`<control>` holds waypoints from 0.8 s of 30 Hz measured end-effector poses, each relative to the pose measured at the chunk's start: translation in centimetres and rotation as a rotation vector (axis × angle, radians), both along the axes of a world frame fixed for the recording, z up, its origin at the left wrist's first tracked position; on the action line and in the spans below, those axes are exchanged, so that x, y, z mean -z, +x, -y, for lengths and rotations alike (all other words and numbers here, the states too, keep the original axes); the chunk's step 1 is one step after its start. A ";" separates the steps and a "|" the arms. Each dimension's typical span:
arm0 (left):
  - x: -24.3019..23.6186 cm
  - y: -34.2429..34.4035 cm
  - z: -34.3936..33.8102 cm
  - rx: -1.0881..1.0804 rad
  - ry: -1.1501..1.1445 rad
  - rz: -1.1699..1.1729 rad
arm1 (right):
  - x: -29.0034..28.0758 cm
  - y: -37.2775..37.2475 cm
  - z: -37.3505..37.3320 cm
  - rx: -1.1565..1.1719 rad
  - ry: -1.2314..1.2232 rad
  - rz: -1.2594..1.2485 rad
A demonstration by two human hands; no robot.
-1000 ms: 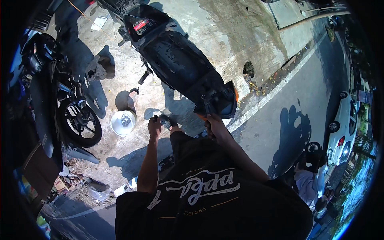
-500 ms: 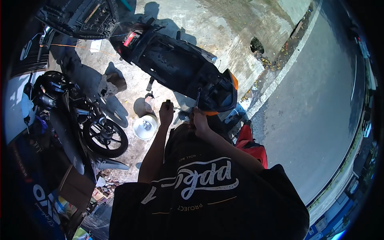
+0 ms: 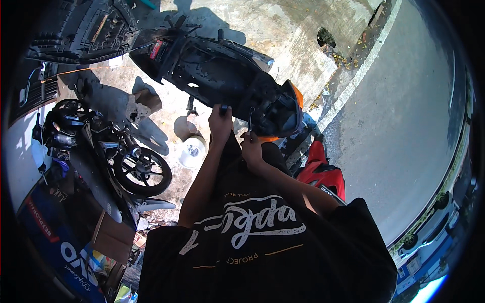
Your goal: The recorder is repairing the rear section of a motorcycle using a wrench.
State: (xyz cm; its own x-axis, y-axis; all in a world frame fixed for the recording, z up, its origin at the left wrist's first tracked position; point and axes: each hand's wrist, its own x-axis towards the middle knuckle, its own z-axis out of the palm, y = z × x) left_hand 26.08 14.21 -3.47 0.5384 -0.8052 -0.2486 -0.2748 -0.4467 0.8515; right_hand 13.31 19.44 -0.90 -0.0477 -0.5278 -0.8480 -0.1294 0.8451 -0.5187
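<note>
A motor scooter [image 3: 217,73] with a black body and orange rear panels [image 3: 297,96] stands ahead of me, its seat off and its inner compartment exposed. My right hand [image 3: 251,148] is closed on a slim metal wrench [image 3: 250,121]. The wrench points away from me, its small rounded end over the scooter's rear part; I cannot tell whether it touches. To the left, beside the scooter's near side, my left hand [image 3: 220,126] is closed on a small dark object [image 3: 224,108] whose kind I cannot make out.
A white bucket [image 3: 185,155] stands left of my arms. Beyond it are a dark motorcycle [image 3: 96,151] with its wheel [image 3: 142,171] towards me and a stump-like block [image 3: 144,102]. A red vehicle [image 3: 322,171] is close on my right. Pavement meets the road [image 3: 394,126] farther right.
My left hand has moved forward and right, closer to the scooter's side. The right hand has shifted slightly, still gripping the wrench. The whole view has shifted a little.
</note>
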 end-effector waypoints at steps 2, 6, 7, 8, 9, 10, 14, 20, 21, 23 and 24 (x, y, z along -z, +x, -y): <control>-0.5 0.5 0.3 0.026 0.081 -0.083 | -0.3 0.5 -0.4 0.014 -0.166 -0.054; -1.9 2.1 1.1 0.282 0.260 0.030 | -6.1 -0.5 2.3 -0.056 -0.268 -0.030; -2.5 2.0 1.5 0.286 0.261 0.014 | -6.8 -1.1 2.5 -0.056 -0.264 -0.047; -3.2 2.1 1.9 0.334 0.284 0.144 | -7.5 -1.6 2.8 0.100 -0.253 -0.014; -3.3 2.2 2.3 0.381 0.309 0.272 | -8.0 -2.3 3.3 0.255 -0.240 0.016; -2.9 2.4 2.3 0.420 0.285 0.268 | -8.4 -3.3 3.9 0.333 -0.257 -0.016; -6.5 2.1 3.6 0.693 0.200 0.192 | -5.1 -9.4 4.2 0.512 -0.485 -0.236; -3.9 -1.3 2.2 0.632 0.022 0.257 | -2.3 -14.4 5.9 0.391 -0.464 -0.541; -4.1 -1.8 2.2 0.623 -0.007 0.318 | -4.3 -13.7 6.6 0.362 -0.480 -0.514; -4.4 -2.9 2.1 0.582 0.100 0.289 | -4.0 -14.5 7.4 0.242 -0.500 -0.415; -4.6 -3.3 2.0 0.529 0.039 0.310 | -4.1 -14.6 7.5 0.195 -0.490 -0.339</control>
